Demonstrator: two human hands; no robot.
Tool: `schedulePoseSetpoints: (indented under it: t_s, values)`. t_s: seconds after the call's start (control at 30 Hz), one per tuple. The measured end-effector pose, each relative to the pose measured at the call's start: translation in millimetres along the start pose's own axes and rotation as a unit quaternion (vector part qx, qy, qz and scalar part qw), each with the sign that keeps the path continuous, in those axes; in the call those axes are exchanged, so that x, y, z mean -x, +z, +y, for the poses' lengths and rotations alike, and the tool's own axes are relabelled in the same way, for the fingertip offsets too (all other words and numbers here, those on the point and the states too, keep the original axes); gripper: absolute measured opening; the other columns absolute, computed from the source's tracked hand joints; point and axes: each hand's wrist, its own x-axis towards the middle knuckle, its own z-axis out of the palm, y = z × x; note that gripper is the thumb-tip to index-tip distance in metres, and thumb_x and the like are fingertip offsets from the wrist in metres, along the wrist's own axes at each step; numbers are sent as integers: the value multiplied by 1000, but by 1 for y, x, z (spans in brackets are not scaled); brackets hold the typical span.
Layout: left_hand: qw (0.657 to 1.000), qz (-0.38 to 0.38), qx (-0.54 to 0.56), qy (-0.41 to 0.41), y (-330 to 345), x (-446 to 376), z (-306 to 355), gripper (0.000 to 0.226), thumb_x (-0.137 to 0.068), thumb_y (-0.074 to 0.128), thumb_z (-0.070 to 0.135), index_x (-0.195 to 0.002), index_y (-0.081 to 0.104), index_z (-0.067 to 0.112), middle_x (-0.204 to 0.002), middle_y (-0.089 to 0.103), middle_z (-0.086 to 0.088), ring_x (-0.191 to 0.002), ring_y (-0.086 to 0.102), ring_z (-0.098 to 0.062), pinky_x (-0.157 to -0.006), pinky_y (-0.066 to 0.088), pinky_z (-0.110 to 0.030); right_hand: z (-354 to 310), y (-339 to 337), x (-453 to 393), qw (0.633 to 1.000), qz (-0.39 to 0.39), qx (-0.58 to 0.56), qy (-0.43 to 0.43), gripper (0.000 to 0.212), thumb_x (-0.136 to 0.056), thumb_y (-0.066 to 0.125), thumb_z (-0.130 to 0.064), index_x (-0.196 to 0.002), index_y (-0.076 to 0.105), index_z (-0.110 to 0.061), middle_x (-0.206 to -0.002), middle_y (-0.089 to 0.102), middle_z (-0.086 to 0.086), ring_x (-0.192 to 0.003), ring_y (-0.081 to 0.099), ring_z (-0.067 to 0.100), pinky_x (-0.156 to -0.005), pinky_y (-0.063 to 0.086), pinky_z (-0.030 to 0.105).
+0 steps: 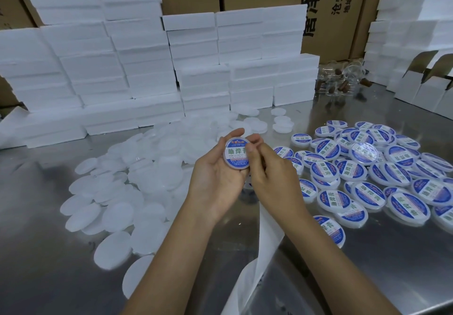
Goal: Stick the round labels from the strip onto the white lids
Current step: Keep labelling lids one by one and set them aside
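Lid (pixel 236 153) gripped in left fingers (pixel 236 134), right fingers (pixel 252 154) pressing.

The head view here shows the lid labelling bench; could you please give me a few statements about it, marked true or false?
1. The left hand holds a labelled lid. True.
2. The plain white lids lie right of the hands. False: they lie left; the labelled lids lie right.
3. The right hand rests flat on the table. False: its fingers touch the held lid.
4. White foam boxes are stacked behind. True.
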Motion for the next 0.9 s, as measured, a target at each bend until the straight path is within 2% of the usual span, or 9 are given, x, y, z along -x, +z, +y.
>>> schedulePoseSetpoints:
  t_s: [0.07, 0.17, 0.37, 0.47, 0.57, 0.67, 0.73, 0.8, 0.9]
  values:
    - [1000, 2, -13, 1, 2, 0, -3, 32, -100, 44, 25, -115, 63, 4, -116, 69, -23, -103, 65, -31, -97, 51, -39, -3, 1, 3, 996, 21, 82, 26, 49, -83, 34, -83, -84, 45, -35, -56, 54, -10, -57, 53, 6, -50, 34, 29]
    - [999, 7, -33, 3, 4, -1, -10, 39, -107, 35, 31, -117, 62, 4, -117, 69, -22, -105, 67, -30, -98, 52, -39, -6, 0, 2, 989, 55, 135, 37, 61, -73, 27, -94, -76, 42, -35, -56, 51, -14, -56, 47, 2, -51, 26, 22]
    - [997, 3, -73, -18, 7, 0, -13, 48, -106, 31, 42, -115, 64, 9, -118, 71, -15, -100, 72, -22, -89, 56, -35, 4, -5, -4, 992, 66, 98, 43, 56, -99, 32, -62, -62, 53, -24, -56, 53, -6, -58, 57, 17, -58, 42, 33]
    - [996, -2, -83, -18, 9, -1, -12, 43, -105, 35, 39, -114, 65, 10, -114, 74, -13, -100, 74, -19, -86, 59, -30, 5, -4, -5, 993, 61, 97, 40, 52, -104, 30, -50, -64, 50, -24, -56, 52, -7, -58, 55, 17, -52, 36, 28]
    - [993, 2, -115, 0, 8, -5, -13, 40, -108, 31, 36, -117, 61, 11, -112, 75, -10, -96, 74, -18, -80, 59, -29, 4, -3, -2, 997, 43, 60, 36, 48, -102, 31, -54, -70, 52, -26, -61, 59, -6, -62, 58, 15, -53, 34, 31]
    - [993, 6, -119, 24, 8, -6, -13, 42, -109, 30, 37, -122, 59, 11, -121, 73, -10, -103, 72, -22, -88, 60, -34, 1, -3, 4, 999, 21, 31, 39, 45, -90, 36, -71, -65, 39, -34, -54, 50, -10, -57, 51, 6, -54, 32, 29]
    - [992, 1, -120, 33, 7, -5, -11, 41, -109, 30, 36, -124, 58, 10, -125, 71, -11, -106, 71, -22, -84, 60, -33, 0, -2, 4, 999, 19, 23, 36, 46, -93, 39, -67, -64, 37, -32, -52, 49, -9, -56, 50, 8, -54, 33, 31]
    - [982, 2, -184, 50, 6, -4, -12, 36, -109, 34, 31, -126, 58, 10, -125, 71, -9, -105, 71, -20, -81, 59, -29, 2, -2, 2, 999, 35, 4, 34, 44, -100, 40, -55, -65, 39, -29, -53, 51, -10, -59, 52, 8, -55, 34, 31]
    - [923, 37, -369, 104, 3, -2, -12, 24, -105, 52, 23, -123, 66, 16, -109, 74, 0, -92, 72, -12, -71, 56, -25, 5, -4, 1, 998, 52, -20, 29, 37, -105, 38, -43, -70, 40, -30, -59, 52, -10, -59, 53, 5, -54, 34, 27]
